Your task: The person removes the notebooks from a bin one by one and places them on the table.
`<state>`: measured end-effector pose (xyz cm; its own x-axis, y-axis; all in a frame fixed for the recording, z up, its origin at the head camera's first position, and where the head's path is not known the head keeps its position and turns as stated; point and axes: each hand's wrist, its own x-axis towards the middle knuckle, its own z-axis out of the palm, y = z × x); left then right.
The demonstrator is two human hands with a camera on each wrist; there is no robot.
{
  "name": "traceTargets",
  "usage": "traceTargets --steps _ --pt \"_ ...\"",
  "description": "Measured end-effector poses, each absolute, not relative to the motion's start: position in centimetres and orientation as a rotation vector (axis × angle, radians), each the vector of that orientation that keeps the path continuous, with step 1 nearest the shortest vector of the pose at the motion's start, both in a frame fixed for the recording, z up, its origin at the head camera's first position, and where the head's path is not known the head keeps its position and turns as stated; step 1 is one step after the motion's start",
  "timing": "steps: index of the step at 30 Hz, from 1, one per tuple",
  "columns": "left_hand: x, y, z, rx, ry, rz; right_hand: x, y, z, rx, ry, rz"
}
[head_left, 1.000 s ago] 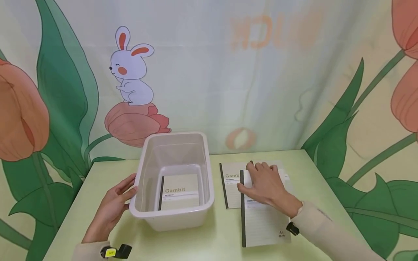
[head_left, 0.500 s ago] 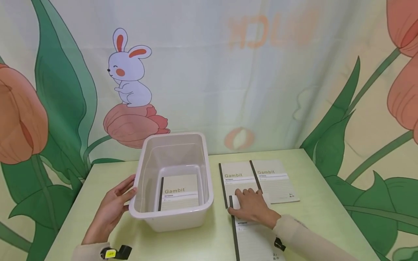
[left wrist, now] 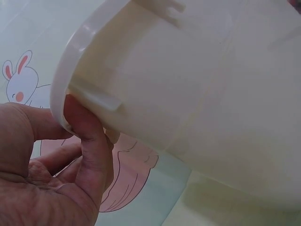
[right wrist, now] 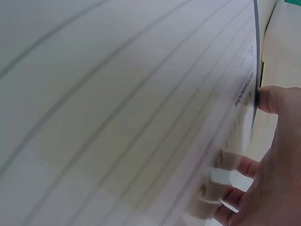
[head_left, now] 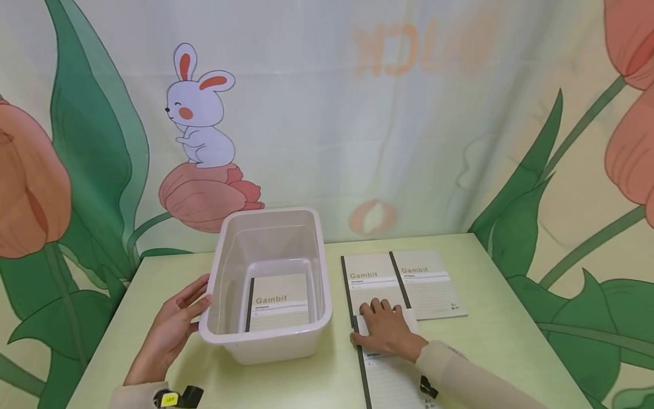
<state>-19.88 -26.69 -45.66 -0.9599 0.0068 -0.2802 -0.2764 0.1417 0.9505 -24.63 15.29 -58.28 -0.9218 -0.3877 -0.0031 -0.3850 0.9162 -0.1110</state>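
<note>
My left hand pinches the left rim of a white plastic tub. In the left wrist view, thumb and fingers of that hand close on the tub's lip. Inside the tub, flat on its bottom, lies a Gambit notebook with a dark spine. Right of the tub, my right hand grips a notebook near its top, the thumb at the spine edge. The right wrist view has this notebook's lined cover close up, with fingertips at the top edge.
Two more Gambit notebooks lie side by side behind the right hand, a left one and a right one. The held notebook covers the left one's lower part. A curtain printed with a rabbit and tulips hangs behind the green table.
My right hand has moved the notebook toward me and a little left, uncovering the right notebook behind it. The left hand has stayed at the tub's rim.
</note>
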Motion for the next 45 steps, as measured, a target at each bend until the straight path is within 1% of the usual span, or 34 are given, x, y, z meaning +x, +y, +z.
traceTargets --steps 6,10,12,18,27,35,39,45 --pt "-19.9 -26.7 -45.8 -0.277 2.2 1.908 -24.5 15.1 -57.8 -0.634 3.055 -0.131" --pt "-19.9 -26.7 -45.8 -0.274 2.199 1.911 -24.7 15.3 -55.9 -0.608 3.054 -0.2" --pt "-19.9 -26.7 -45.8 -0.277 2.199 1.911 -24.9 15.6 -54.4 -0.615 3.082 -0.231" --pt "-19.9 -26.6 -45.8 -0.292 2.191 1.915 -25.5 16.3 -48.2 -0.698 3.184 -0.272" --pt "-20.0 -26.8 -45.9 -0.275 2.208 1.901 -25.5 15.7 -39.8 -0.857 3.234 -0.256" --pt "-20.0 -26.7 -45.6 -0.261 2.207 1.907 -26.9 13.5 -34.8 -1.024 3.257 -0.242" --pt "-20.0 -26.6 -45.5 -0.25 2.206 1.914 -27.8 11.5 -33.3 -1.062 3.233 -0.233" --pt "-20.0 -26.8 -45.5 -0.251 2.202 1.915 -29.1 7.2 -32.2 -1.07 3.13 -0.25"
